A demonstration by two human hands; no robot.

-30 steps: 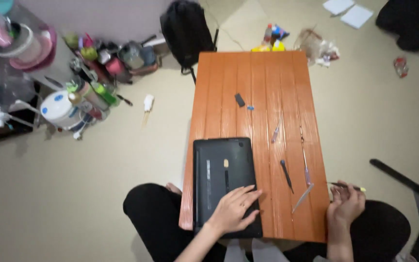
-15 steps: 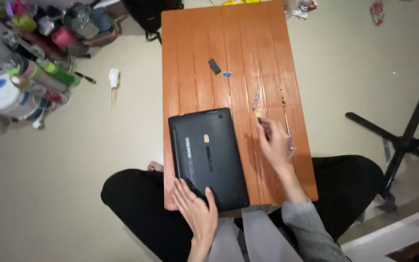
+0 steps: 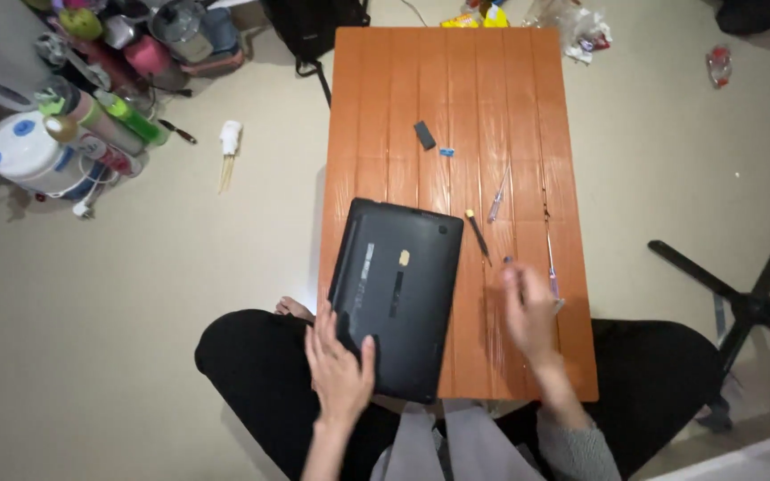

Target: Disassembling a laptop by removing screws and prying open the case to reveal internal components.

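Two bare hands work over a low orange table (image 3: 403, 98): the left hand (image 3: 339, 370) lies flat, fingers spread, on the near corner of a black laptop (image 3: 396, 294) turned bottom-up at the table's near left. The right hand (image 3: 529, 307) is motion-blurred above the tabletop beside a thin screwdriver (image 3: 551, 264); whether it grips anything cannot be told. Another screwdriver (image 3: 478, 234) lies just right of the laptop, a third tool (image 3: 497, 198) farther up.
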